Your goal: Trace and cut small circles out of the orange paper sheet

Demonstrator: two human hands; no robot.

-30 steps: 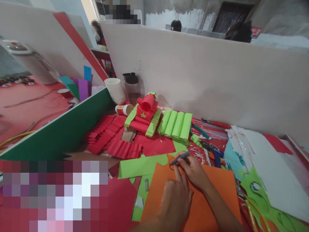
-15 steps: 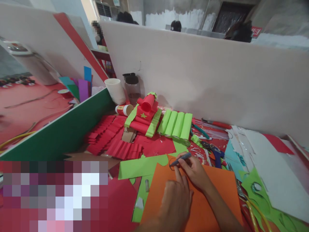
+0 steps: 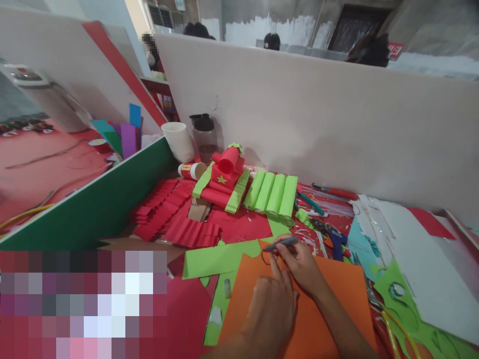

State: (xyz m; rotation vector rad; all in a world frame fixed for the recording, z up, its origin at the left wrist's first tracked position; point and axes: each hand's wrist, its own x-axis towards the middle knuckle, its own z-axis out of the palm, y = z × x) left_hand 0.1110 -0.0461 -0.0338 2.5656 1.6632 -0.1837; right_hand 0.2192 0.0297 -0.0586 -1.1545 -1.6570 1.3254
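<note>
While the right hand [image 3: 301, 264] pinches the dark marker [image 3: 279, 245] between thumb and fingers, the left hand [image 3: 271, 306] rests on the orange sheet [image 3: 348, 289], index finger out, the others loosely bent. Sheet lies flat in front of the person, far left side by the light green strip [image 3: 213, 260], yellow-handled pliers [image 3: 388, 321] off its right edge. Reads as light card: some stiffness, creases if forced, slides unless pinned. Best hold: flat fingers near the curved line [image 3: 263, 258]; opposite edges for lifting. Marker looks light, rigid; take it low on the barrel. Tip probably touches, too small to confirm.
</note>
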